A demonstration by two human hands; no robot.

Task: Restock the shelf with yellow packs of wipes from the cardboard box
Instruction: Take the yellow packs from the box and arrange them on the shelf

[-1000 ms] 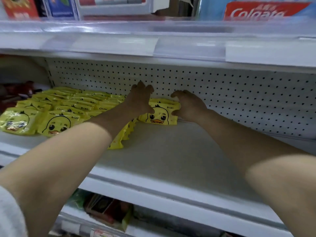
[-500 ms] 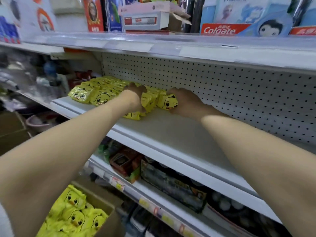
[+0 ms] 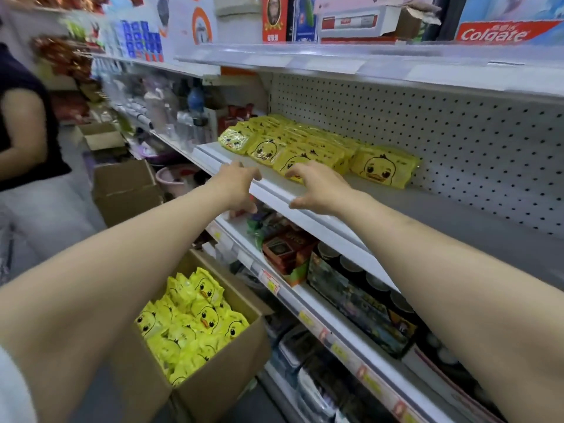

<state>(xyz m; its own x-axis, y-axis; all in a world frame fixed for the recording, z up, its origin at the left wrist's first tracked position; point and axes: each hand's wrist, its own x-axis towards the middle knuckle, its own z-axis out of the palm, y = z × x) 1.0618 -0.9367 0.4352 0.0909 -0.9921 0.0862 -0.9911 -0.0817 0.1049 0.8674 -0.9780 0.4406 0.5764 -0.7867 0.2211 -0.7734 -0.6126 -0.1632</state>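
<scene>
Both hands hover empty at the shelf's front lip. The left hand (image 3: 241, 184) has loosely curled fingers just off the edge. The right hand (image 3: 319, 187) is relaxed and spread over the lip, near the front pack; whether it touches is unclear. Yellow packs (image 3: 293, 148) lie flat in rows on the left part of the shelf (image 3: 442, 215), back to the pegboard (image 3: 457, 132), with one more just beside them at the right end. Below left sits the open box (image 3: 219, 370), full of more of them. A person (image 3: 21, 117) in a dark top stands far left.
</scene>
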